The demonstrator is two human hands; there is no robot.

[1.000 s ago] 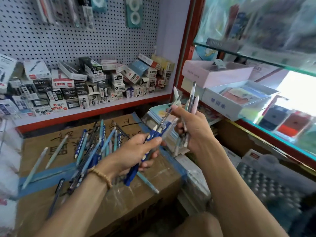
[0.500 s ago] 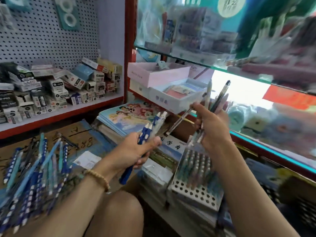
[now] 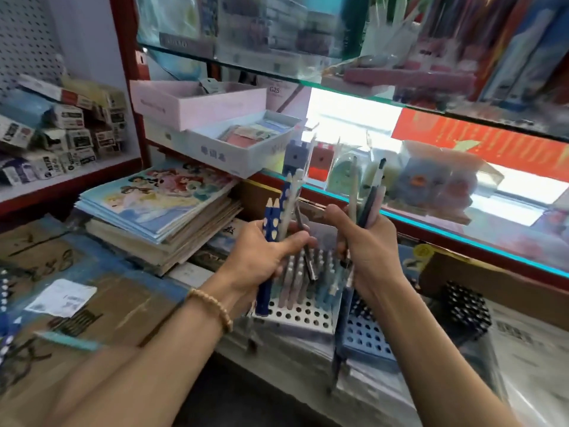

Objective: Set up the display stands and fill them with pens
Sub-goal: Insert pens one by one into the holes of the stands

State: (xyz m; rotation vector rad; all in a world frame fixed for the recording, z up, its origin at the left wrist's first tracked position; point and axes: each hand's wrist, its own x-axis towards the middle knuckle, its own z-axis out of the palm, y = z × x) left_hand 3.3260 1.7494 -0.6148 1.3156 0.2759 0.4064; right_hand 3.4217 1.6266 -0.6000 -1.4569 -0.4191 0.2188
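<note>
Both hands clamped on pen bundles above the display stands.
Left hand (image 3: 261, 257) grips blue dotted pens (image 3: 272, 217); right hand (image 3: 369, 254) grips mixed pens (image 3: 374, 198), upright. Just below, a white perforated stand (image 3: 295, 315), seemingly part-filled; beside it a blue stand (image 3: 366, 337).

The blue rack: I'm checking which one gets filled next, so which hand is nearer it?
Right. The right hand holds pens just above the blue rack; the left hand is further left, over the white rack.
</note>
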